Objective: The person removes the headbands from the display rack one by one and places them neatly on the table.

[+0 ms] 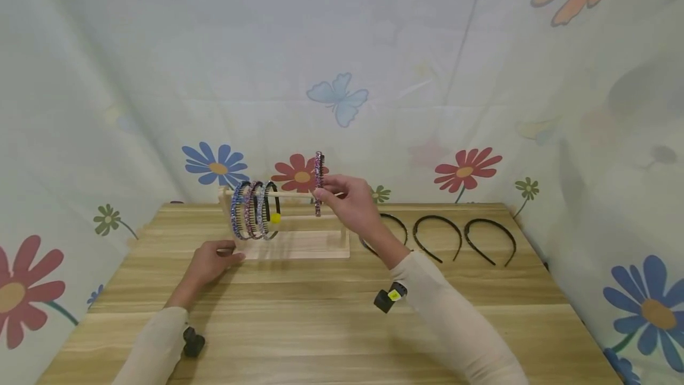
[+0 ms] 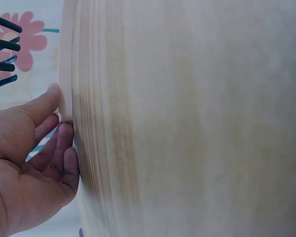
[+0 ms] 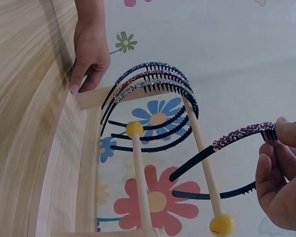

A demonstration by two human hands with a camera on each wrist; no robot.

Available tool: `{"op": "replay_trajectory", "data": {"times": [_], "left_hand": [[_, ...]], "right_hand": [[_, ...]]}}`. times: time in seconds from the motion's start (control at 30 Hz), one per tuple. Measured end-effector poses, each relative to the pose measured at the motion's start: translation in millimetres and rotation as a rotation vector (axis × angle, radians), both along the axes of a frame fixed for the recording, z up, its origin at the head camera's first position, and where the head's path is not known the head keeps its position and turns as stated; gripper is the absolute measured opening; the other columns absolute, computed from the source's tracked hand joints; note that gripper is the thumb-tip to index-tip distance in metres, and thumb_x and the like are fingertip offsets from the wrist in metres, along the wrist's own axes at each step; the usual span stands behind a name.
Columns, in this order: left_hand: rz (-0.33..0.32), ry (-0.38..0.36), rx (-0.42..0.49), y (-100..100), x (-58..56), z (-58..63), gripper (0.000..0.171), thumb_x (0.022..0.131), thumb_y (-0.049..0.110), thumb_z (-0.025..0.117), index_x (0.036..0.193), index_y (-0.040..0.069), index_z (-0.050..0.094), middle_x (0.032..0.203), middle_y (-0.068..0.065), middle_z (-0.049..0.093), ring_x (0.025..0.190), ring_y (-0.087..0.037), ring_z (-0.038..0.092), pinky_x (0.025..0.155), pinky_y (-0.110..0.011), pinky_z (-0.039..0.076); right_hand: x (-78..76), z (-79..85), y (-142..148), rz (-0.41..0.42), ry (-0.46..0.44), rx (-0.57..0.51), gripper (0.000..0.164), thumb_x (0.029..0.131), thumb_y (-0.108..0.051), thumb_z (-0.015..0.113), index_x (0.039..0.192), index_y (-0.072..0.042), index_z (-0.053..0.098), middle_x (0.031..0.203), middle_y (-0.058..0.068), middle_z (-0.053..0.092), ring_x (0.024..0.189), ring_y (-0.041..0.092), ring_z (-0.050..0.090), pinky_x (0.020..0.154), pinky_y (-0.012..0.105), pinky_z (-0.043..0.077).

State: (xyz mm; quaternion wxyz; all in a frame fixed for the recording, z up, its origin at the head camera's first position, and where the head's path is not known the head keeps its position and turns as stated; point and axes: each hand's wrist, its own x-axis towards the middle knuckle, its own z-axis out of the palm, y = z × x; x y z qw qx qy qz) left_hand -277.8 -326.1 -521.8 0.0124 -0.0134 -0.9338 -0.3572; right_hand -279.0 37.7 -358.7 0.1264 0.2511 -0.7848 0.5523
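Note:
My right hand point(image 1: 350, 201) pinches a pink glitter headband point(image 3: 244, 136) with black comb teeth, held upright at the right part of a wooden headband rack's upper rod point(image 3: 203, 155). In the right wrist view, both of its arms cross the rod; I cannot tell whether they straddle it. Blue point(image 1: 237, 212), pink point(image 1: 248, 210) and silver point(image 1: 261, 212) glitter headbands hang together towards the rod's left end. At the left end of the rack's base point(image 1: 299, 248), my left hand point(image 1: 211, 261) grips the corner between thumb and curled fingers.
To the right of the rack, three dark headbands lie on the wooden table point(image 1: 320, 319), the middle one point(image 1: 459, 236) and rightmost one point(image 1: 514, 242) in full view. My right wrist partly covers the nearest one point(image 1: 404, 232). A flowered cloth point(image 1: 342, 28) hangs behind the table.

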Motion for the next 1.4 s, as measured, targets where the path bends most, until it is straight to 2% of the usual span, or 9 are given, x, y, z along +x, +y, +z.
{"op": "replay_trajectory", "data": {"times": [0.3, 0.53, 0.73, 1.07, 1.17, 1.4], "left_hand": [[-0.004, 0.014, -0.011, 0.4, 0.9, 0.1, 0.051, 0.094, 0.031, 0.076, 0.128, -0.006, 0.067, 0.123, -0.027, 0.069, 0.107, -0.041, 0.070, 0.089, -0.053, 0.057], [-0.008, 0.011, -0.001, 0.4, 0.8, -0.2, 0.050, 0.095, 0.030, 0.076, 0.128, -0.006, 0.067, 0.123, -0.026, 0.069, 0.108, -0.041, 0.070, 0.089, -0.053, 0.057], [-0.009, 0.012, -0.010, -1.0, -0.7, -1.3, 0.051, 0.095, 0.032, 0.075, 0.129, -0.006, 0.066, 0.123, -0.027, 0.069, 0.109, -0.041, 0.069, 0.090, -0.054, 0.056], [-0.013, 0.004, -0.002, -1.2, -0.8, -2.4, 0.051, 0.096, 0.030, 0.075, 0.130, -0.006, 0.066, 0.125, -0.027, 0.068, 0.110, -0.041, 0.069, 0.090, -0.053, 0.056], [-0.012, 0.005, 0.000, -1.1, -0.8, -2.5, 0.051, 0.095, 0.031, 0.075, 0.130, -0.006, 0.066, 0.126, -0.027, 0.068, 0.110, -0.041, 0.069, 0.090, -0.053, 0.057], [-0.015, 0.014, 0.003, -0.6, -0.2, -1.6, 0.052, 0.094, 0.030, 0.076, 0.128, -0.008, 0.066, 0.127, -0.028, 0.067, 0.109, -0.042, 0.070, 0.088, -0.052, 0.057]], "right_hand": [[-0.9, 7.5, 18.7, -0.062, -0.039, 0.040, 0.037, 0.097, -0.023, 0.073, 0.127, -0.002, 0.071, 0.107, 0.013, 0.077, 0.094, 0.025, 0.074, 0.080, 0.036, 0.061], [-1.5, 10.4, 37.0, -0.095, 0.002, 0.073, 0.039, 0.097, -0.026, 0.073, 0.128, -0.002, 0.070, 0.107, 0.013, 0.078, 0.094, 0.025, 0.074, 0.076, 0.038, 0.060], [-1.5, 11.7, 53.0, -0.108, -0.005, 0.059, 0.038, 0.097, -0.027, 0.074, 0.128, -0.004, 0.071, 0.106, 0.011, 0.078, 0.095, 0.024, 0.074, 0.076, 0.037, 0.060], [1.6, 14.1, 80.2, -0.156, 0.010, 0.049, 0.039, 0.095, -0.028, 0.075, 0.126, -0.004, 0.072, 0.103, 0.011, 0.078, 0.095, 0.025, 0.074, 0.081, 0.043, 0.060], [3.4, 14.9, 89.0, -0.177, 0.000, 0.067, 0.040, 0.096, -0.028, 0.074, 0.127, -0.004, 0.071, 0.104, 0.012, 0.078, 0.096, 0.025, 0.073, 0.079, 0.041, 0.059], [6.0, 13.7, 115.4, -0.237, -0.022, 0.093, 0.043, 0.096, -0.029, 0.074, 0.130, -0.004, 0.069, 0.108, 0.014, 0.077, 0.100, 0.028, 0.072, 0.071, 0.026, 0.054]]}}
